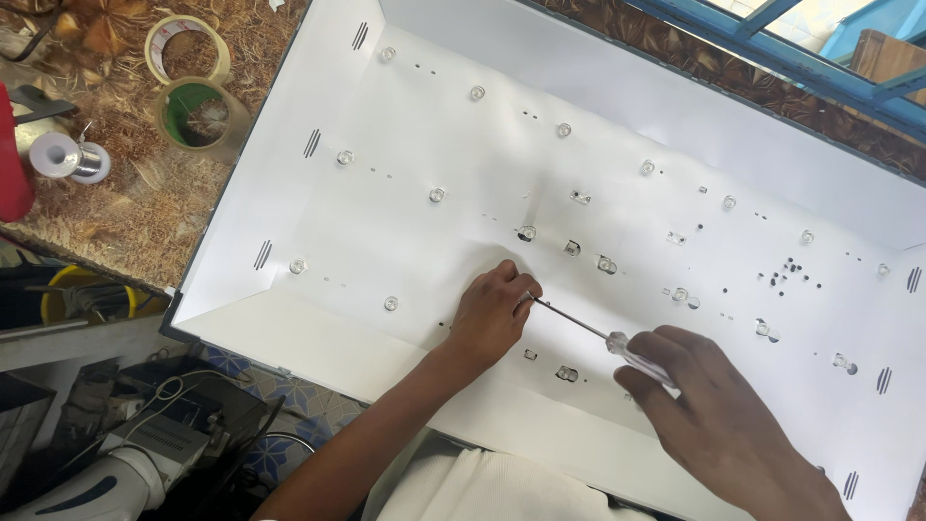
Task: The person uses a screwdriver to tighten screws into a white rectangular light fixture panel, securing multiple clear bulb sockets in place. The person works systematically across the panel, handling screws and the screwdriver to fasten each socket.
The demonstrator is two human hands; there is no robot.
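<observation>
A large white backlight panel with a reflective sheet and several small round clear lenses lies across the table. My right hand grips a screwdriver with a clear handle, its thin metal shaft pointing up and left. My left hand rests on the white sheet with its fingers curled at the screwdriver's tip, near the panel's lower middle. What lies under the tip is hidden by my fingers. A lens sits just above my left hand.
Two tape rolls and a spool of solder wire lie on the brown patterned table at the upper left. A red object stands at the left edge. Cables and grey equipment sit below left. A blue frame runs along the top right.
</observation>
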